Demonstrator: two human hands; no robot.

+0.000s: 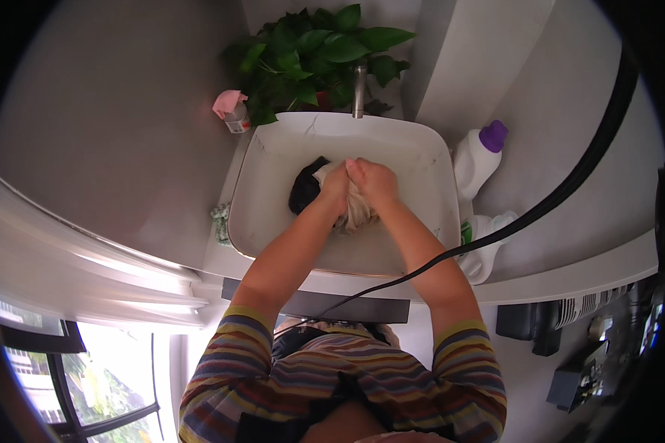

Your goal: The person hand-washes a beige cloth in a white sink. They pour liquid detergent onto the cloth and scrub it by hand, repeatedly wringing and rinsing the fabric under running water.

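Note:
Both my hands are together over the middle of a white marbled washbasin (277, 232), each closed on a wet beige cloth (357, 209). My left hand (336, 188) grips it from the left, and my right hand (374, 181) presses against it from the right with the knuckles up. Folds of the cloth hang down between my wrists towards the cloudy water. Just left of my left hand, a black cloth (305, 190) lies bunched in the basin. My fingers hide part of the beige cloth.
A metal faucet (358, 91) and a leafy green plant (321, 50) stand behind the basin. To the right are a white bottle with a purple cap (479, 158) and another white bottle (482, 249). A black cable (510, 227) crosses my right forearm. A spray bottle (235, 117) stands left.

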